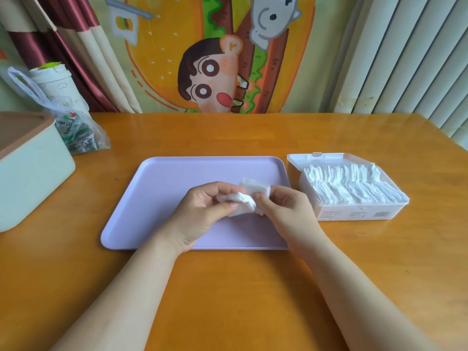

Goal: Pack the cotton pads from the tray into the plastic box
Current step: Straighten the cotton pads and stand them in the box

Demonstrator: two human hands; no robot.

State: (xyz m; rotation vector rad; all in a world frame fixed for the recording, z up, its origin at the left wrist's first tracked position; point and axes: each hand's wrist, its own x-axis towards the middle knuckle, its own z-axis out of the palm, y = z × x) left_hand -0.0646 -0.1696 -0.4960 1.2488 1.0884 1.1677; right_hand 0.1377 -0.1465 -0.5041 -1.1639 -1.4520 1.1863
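Note:
A lilac tray (177,178) lies in the middle of the wooden table. Above its right half, both hands pinch a small bunch of white cotton pads (249,196). My left hand (202,211) grips the bunch's left end, my right hand (286,206) its right end. To the right of the tray stands a clear plastic box (354,211) with its lid folded open behind it. Rows of white cotton pads (347,186) stand on edge and fill the box. The rest of the tray shows no other pads.
A pale green box with a brown lid (30,168) sits at the left table edge. Behind it lie a clear plastic bag of small packets (76,130) and a white cup (55,82). A cartoon cloth and curtains hang behind the table.

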